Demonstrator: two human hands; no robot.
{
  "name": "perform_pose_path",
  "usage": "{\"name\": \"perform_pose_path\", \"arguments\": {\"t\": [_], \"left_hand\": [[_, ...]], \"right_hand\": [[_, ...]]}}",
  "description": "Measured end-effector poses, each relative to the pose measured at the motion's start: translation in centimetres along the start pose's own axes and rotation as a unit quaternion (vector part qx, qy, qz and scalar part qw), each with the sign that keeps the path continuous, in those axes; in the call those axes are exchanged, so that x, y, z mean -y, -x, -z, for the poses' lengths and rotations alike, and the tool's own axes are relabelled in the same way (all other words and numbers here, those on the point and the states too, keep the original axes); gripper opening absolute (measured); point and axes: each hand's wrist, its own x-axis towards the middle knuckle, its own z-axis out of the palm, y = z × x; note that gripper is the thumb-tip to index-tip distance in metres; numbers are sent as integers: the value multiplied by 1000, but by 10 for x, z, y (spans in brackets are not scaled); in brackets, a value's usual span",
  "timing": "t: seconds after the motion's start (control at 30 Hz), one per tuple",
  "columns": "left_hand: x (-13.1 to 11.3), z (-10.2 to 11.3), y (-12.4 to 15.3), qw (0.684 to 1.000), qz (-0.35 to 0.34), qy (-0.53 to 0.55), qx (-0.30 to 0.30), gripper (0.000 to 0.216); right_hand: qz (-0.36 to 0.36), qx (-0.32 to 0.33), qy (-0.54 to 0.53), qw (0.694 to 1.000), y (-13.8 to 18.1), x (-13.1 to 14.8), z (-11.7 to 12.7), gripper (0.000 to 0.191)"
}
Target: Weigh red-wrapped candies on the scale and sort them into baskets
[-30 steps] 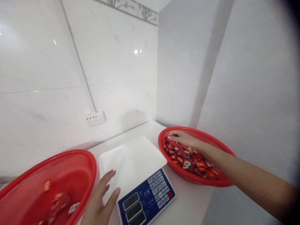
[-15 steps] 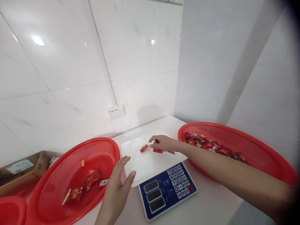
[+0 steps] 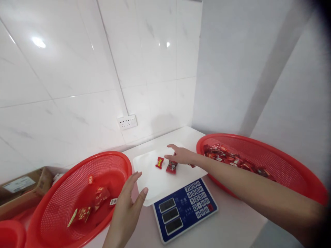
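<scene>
My right hand (image 3: 179, 154) is over the white weighing tray (image 3: 152, 186), its fingers apart and nothing gripped between them. Under and beside it lie a small red candy with yellow print (image 3: 159, 163) and a darker red wrapped candy (image 3: 171, 167); another red wrapper piece (image 3: 192, 165) shows partly behind my wrist. My left hand (image 3: 128, 203) is held open at the tray's near left corner, thumb and fingers spread, holding nothing. Below the tray sits the blue keypad panel of the electronic scale (image 3: 185, 210), with three dark displays.
To the right, a red mesh basket (image 3: 297, 168) holds many wrapped candies (image 3: 238, 161). The left red basket (image 3: 64, 182) has several packets (image 3: 100, 197). A cardboard box (image 3: 43, 181) stands at far left. A wall socket (image 3: 127, 122) is behind the white table.
My right hand has opened and risen slightly. The candies under it now lie loose on the tray, and the yellow-print one has turned. My left hand has barely moved.
</scene>
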Motion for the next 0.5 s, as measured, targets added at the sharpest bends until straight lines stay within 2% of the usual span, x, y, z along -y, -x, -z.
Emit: {"name": "perform_pose_path", "arguments": {"t": [0.2, 0.37, 0.5], "left_hand": [[1, 1, -3, 1000, 2, 8, 7, 48], [2, -5, -4, 1000, -16, 1, 1, 47], [4, -7, -3, 999, -32, -19, -11, 46]], "right_hand": [[2, 9, 33, 999, 8, -15, 6, 54], [66, 12, 81, 994, 12, -21, -3, 38], [110, -27, 113, 987, 18, -22, 0, 33]]}}
